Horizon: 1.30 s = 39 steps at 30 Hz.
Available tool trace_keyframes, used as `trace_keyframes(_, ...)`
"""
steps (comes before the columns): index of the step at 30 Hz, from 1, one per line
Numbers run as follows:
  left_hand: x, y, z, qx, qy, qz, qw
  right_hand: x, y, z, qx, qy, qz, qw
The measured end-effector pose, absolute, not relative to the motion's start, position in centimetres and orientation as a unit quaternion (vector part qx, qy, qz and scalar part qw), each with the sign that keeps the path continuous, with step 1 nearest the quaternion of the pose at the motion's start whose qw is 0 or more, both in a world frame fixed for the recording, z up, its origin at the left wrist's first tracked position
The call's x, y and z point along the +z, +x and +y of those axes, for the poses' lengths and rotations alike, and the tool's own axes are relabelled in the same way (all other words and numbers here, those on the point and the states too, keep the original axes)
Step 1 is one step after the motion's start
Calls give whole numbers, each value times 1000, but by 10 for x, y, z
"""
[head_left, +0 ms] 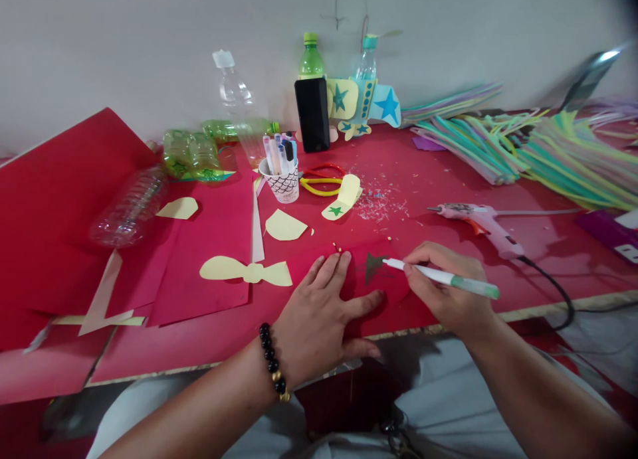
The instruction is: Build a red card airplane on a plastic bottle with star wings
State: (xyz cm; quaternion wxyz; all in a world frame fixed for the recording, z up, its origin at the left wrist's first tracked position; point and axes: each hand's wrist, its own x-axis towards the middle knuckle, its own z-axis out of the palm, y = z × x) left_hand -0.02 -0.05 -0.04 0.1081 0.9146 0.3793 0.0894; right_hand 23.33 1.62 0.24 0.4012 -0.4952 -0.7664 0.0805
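Note:
My left hand lies flat with fingers spread on a sheet of red paper at the table's front edge. A bead bracelet circles that wrist. In my right hand is a white marker pen with a green end. Its tip touches or almost touches a dark, roughly triangular patch on the red paper. Left of my left hand lies a pale yellow bow-shaped paper cutout. Beyond the hands are a pale yellow paper piece and a folded strip with a green star.
A pink glue gun with a cord lies at the right, below bundles of pipe cleaners. Behind stand a cup of pens, scissors, a phone and decorated bottles. Clear plastic bottles and red sheets occupy the left.

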Motion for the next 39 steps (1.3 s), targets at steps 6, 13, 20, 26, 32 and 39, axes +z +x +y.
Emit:
trace_keyframes(6,-2,0,-1,89,916,378,104,3,229,17,83,-470,-789,388)
trace_keyframes(13,-3,-1,0,95,917,377,90,1,228,20,61,-478,-790,379)
trace_keyframes(20,-1,-1,0,90,915,380,101,2,232,19,25,-525,-754,394)
trace_keyframes(26,-1,-1,0,90,916,378,102,2,232,19,37,-517,-758,397)
trace_keyframes(32,-2,0,1,89,915,379,101,6,230,16,105,-476,-781,390)
trace_keyframes(39,-2,0,0,91,915,378,106,7,231,16,121,-471,-785,384)
